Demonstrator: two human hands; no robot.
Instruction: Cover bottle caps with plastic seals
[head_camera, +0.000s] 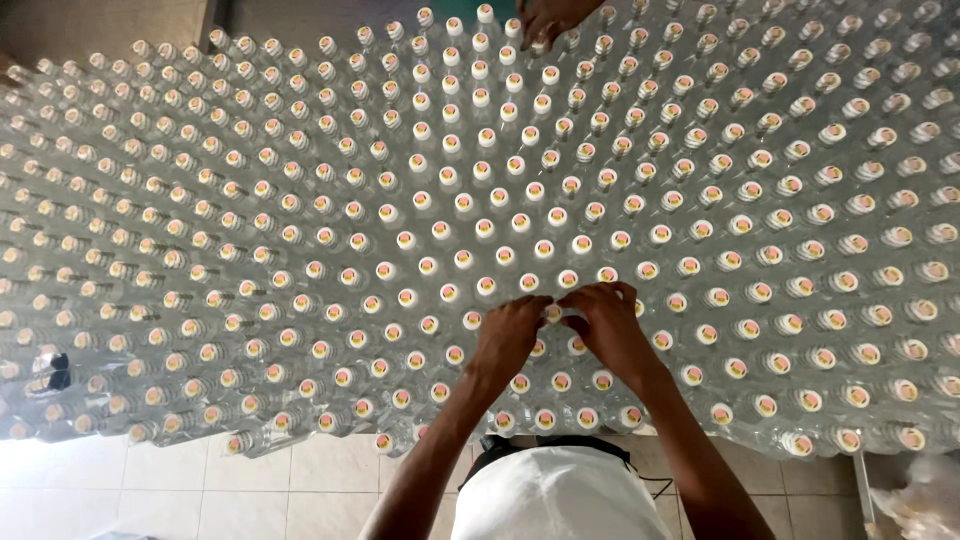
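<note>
a wide field of clear plastic bottles (440, 200) stands upright and packed cap to cap, filling nearly the whole head view, each with a white cap marked by a small coloured spot. the left hand (508, 335) and the right hand (608, 325) meet over one capped bottle (553, 312) in a near row, just in front of the person's white shirt (555, 500). the grip of each hand is pressed together, fingertips pinching at that bottle's cap from either side, the two hands almost touching. at the far edge, top centre, another person's hand (545, 18) rests on the bottle tops. pale floor tiles (250, 490) show below the near rows.
</note>
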